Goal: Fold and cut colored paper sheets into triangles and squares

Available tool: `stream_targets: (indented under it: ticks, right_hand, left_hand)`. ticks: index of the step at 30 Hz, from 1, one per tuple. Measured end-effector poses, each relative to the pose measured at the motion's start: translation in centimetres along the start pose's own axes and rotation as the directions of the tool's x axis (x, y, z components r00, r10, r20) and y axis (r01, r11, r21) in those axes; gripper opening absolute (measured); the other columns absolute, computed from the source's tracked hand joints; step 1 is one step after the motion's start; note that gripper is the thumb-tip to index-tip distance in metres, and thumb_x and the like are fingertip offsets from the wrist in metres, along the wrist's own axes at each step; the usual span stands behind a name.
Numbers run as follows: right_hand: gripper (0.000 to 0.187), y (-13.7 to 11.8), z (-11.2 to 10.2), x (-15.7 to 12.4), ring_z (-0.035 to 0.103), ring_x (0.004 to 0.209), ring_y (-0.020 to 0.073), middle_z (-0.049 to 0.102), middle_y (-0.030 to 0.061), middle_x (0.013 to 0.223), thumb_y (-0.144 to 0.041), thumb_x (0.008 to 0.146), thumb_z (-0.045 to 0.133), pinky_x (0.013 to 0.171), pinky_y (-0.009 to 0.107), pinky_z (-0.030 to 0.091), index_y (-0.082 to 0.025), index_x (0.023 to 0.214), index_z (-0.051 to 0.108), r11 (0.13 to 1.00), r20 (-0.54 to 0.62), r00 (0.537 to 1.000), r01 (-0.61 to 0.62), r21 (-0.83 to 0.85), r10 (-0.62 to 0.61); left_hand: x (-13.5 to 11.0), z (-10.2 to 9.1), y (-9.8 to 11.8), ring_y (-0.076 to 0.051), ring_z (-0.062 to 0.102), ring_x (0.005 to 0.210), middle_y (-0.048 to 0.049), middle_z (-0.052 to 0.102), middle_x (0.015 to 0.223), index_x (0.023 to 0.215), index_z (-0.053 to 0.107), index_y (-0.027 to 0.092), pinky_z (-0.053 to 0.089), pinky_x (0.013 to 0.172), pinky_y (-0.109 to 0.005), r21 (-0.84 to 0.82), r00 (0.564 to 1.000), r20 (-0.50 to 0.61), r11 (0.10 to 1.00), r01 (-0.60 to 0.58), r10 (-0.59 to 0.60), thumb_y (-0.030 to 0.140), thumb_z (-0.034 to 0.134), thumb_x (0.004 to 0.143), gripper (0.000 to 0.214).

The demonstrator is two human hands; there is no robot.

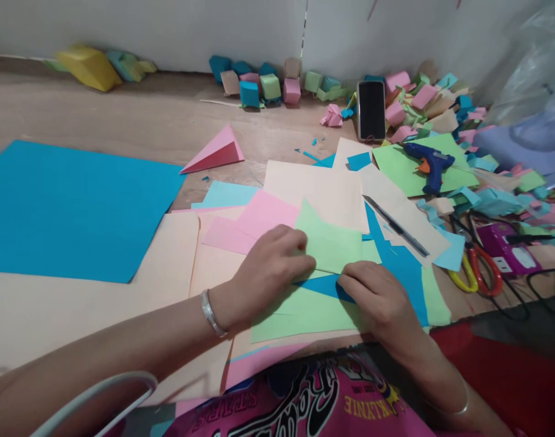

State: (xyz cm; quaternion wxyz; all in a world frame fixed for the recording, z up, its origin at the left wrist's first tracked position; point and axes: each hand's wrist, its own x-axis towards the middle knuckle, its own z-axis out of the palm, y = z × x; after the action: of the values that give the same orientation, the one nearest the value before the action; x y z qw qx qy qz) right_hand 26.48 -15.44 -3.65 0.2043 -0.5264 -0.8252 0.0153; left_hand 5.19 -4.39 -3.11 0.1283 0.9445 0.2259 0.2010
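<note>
A piece of light green paper (334, 240) lies in front of me, its near edge pinched by both hands. My left hand (277, 267) is closed on its near left corner, fingers curled. My right hand (380, 294) closes on the same edge farther right, thumb and index finger together. Under the hands are a blue paper strip (327, 285) and a larger light green sheet (299, 315). Pink paper (270, 215) sits just left of the pinched piece, and a cream sheet (318, 188) lies behind it.
A craft knife (395, 224), glue gun (429, 162) and scissors (480, 270) lie to the right. A phone (371, 111) leans by heaped paper cubes. A large blue sheet (77, 209) covers the left, near a folded pink paper cone (216, 150). A purple power adapter (507, 249) has cables.
</note>
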Motion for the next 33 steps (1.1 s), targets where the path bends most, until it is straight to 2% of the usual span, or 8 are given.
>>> stream_targets:
  ticks: [3,6,12,17,23,29,31,33]
  right_hand:
    - [0.020,0.0,0.0,-0.1,0.058,0.094,0.0215,0.067,0.0123,0.098,-0.010,0.095,0.050,0.077,0.036,0.045,-0.011,0.108,0.064,0.998,-0.019,0.998,0.054,-0.036,-0.055]
    - [0.027,0.0,-0.1,0.1,0.059,0.093,0.0218,0.068,0.0107,0.096,-0.011,0.095,0.052,0.074,0.037,0.047,-0.013,0.119,0.062,0.992,-0.006,0.996,0.085,-0.090,-0.086]
    - [0.022,0.7,-0.4,-0.7,0.060,0.097,0.0239,0.069,0.0132,0.097,-0.009,0.092,0.055,0.083,0.041,0.053,-0.009,0.110,0.067,0.997,-0.072,0.995,0.060,-0.056,-0.064]
    - [0.029,1.5,-0.5,-2.4,0.061,0.103,0.0246,0.069,0.0118,0.105,-0.008,0.091,0.053,0.089,0.045,0.055,-0.016,0.115,0.068,0.999,-0.085,0.996,-0.009,-0.043,0.005]
    - [0.027,1.4,-1.0,-3.1,0.062,0.107,0.0225,0.071,0.0114,0.110,-0.007,0.093,0.052,0.090,0.042,0.057,-0.014,0.113,0.068,1.000,-0.101,0.995,-0.001,-0.022,-0.002]
    - [0.034,1.2,-2.0,-3.5,0.062,0.113,0.0270,0.072,0.0077,0.117,-0.004,0.090,0.052,0.088,0.049,0.053,-0.019,0.115,0.069,0.988,-0.023,1.000,0.009,-0.154,-0.013]
    - [0.039,1.4,-2.4,-3.6,0.062,0.113,0.0250,0.070,0.0081,0.119,-0.003,0.089,0.048,0.087,0.047,0.053,-0.021,0.117,0.068,0.995,0.000,0.999,0.036,-0.097,-0.036]
    - [0.044,2.2,-3.0,-3.6,0.061,0.116,0.0232,0.069,0.0084,0.122,-0.002,0.088,0.044,0.090,0.045,0.053,-0.023,0.120,0.066,0.999,-0.043,0.999,0.032,-0.034,-0.033]
  left_hand:
    - [0.1,-0.1,-0.2,-0.017,0.049,0.080,-0.0043,0.059,0.087,0.110,0.065,0.021,0.040,0.073,-0.032,0.033,0.967,0.128,0.973,-0.228,0.222,0.023,0.042,0.101,0.024]
    - [0.0,0.0,0.0,-0.017,0.049,0.077,-0.0032,0.061,0.088,0.117,0.061,0.020,0.037,0.068,-0.034,0.169,0.949,0.165,0.941,-0.294,0.267,0.024,0.042,0.101,0.025]
    - [-0.3,-0.2,0.4,-0.018,0.047,0.076,-0.0030,0.060,0.083,0.089,0.063,0.016,0.031,0.064,-0.036,0.267,0.954,0.189,0.923,-0.278,0.233,0.023,0.045,0.100,0.023]
    - [-0.6,-0.9,-0.2,-0.019,0.046,0.076,-0.0040,0.055,0.074,0.073,0.060,0.016,0.031,0.062,-0.036,0.260,0.957,0.189,0.929,-0.263,0.219,0.013,0.045,0.098,0.029]
    - [-0.9,-0.9,-0.3,-0.019,0.049,0.076,-0.0034,0.058,0.076,0.065,0.058,0.016,0.032,0.061,-0.037,0.319,0.947,0.186,0.895,-0.311,0.263,0.011,0.051,0.093,0.029]
    - [-1.3,-1.3,0.5,-0.021,0.056,0.081,-0.0068,0.061,0.074,0.066,0.062,0.015,0.038,0.062,-0.036,0.297,0.950,0.135,0.904,-0.309,0.280,0.005,0.047,0.091,0.031]
    - [-1.4,-1.3,0.6,-0.021,0.058,0.082,-0.0074,0.062,0.074,0.067,0.063,0.014,0.042,0.064,-0.034,0.281,0.957,0.099,0.915,-0.290,0.272,0.004,0.046,0.091,0.030]
    - [-1.3,-1.3,0.5,-0.021,0.060,0.083,-0.0076,0.064,0.076,0.070,0.063,0.014,0.046,0.067,-0.035,0.260,0.966,0.043,0.930,-0.259,0.257,0.006,0.045,0.092,0.030]
